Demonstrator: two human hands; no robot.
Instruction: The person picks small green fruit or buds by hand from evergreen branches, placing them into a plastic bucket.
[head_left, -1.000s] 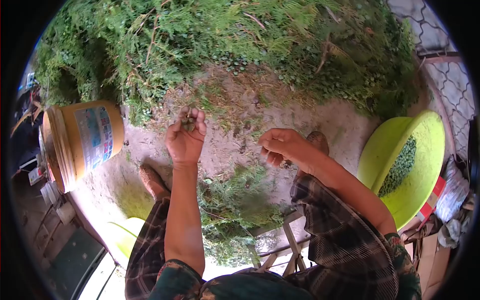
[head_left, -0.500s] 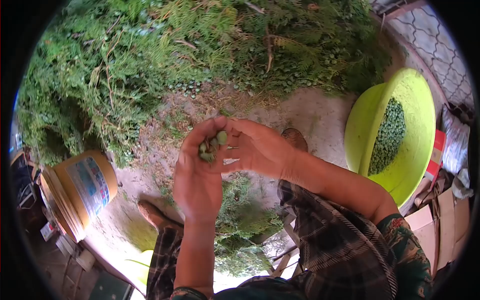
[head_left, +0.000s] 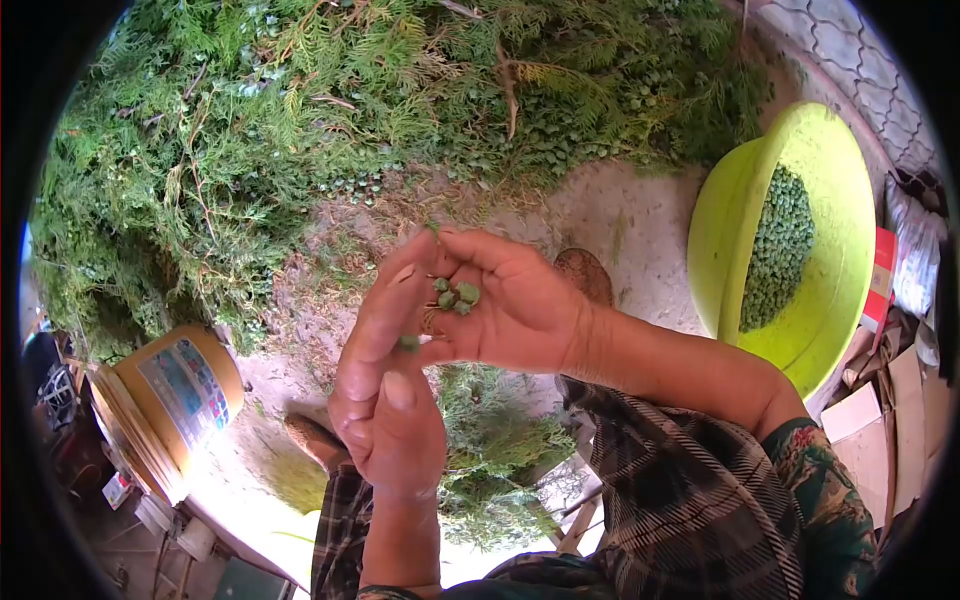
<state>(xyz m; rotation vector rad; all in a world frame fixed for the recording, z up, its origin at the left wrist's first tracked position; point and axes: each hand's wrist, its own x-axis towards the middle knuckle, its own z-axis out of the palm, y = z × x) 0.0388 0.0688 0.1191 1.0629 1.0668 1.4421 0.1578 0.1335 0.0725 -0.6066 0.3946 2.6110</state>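
Note:
My right hand point(head_left: 520, 310) is cupped, palm toward me, with several small green cones point(head_left: 457, 297) resting in it. My left hand point(head_left: 390, 385) stands upright beside it, fingers curved together and their tips meeting the right fingertips. Just above the left thumb a blurred green cone point(head_left: 408, 343) shows against the fingers. A tiny green sprig point(head_left: 433, 228) sticks out where the fingertips touch. Both hands are held above the floor, in front of my knees.
Cut conifer branches point(head_left: 380, 90) are heaped ahead. On the right a yellow-green basin point(head_left: 715, 230) tilts, holding many green cones point(head_left: 778, 250). A yellow bucket point(head_left: 205, 375) lies on the left. Cardboard point(head_left: 865, 440) is at the right; more greenery point(head_left: 500, 440) lies between my legs.
The cones that showed in my left hand are now in my right palm. My left hand has turned, its thumb now facing me. The view has shifted slightly.

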